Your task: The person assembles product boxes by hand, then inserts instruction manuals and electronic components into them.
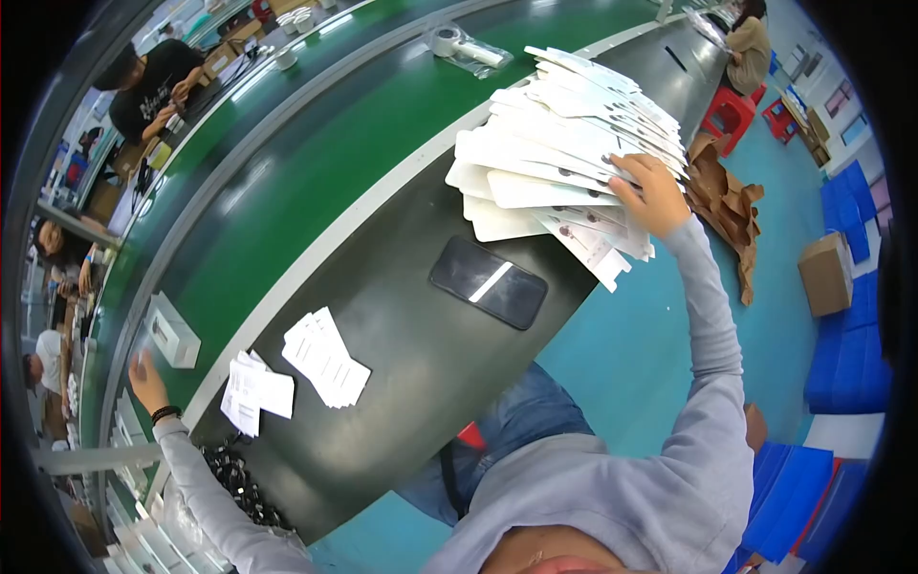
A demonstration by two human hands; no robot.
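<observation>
My right hand [653,194] rests on a fanned pile of flat white folded cartons [545,158] at the far right of the dark table. Its thumb and forefinger are apart, touching the top sheets near their right ends. Over at the left, my left hand [148,385] is open above the green conveyor belt, close to a white box [174,333] lying there. Nothing shows between its fingers, and a dark bracelet circles the wrist. A dark phone [490,283] with a pale stripe lies nearer me than the pile.
Two small stacks of white printed slips, one fanned [327,359] and one smaller [256,390], lie on the table's left. Black small parts [239,478] are heaped by my left forearm. A bagged white device [469,50] sits across the belt. Brown paper [727,206] hangs beyond the right edge.
</observation>
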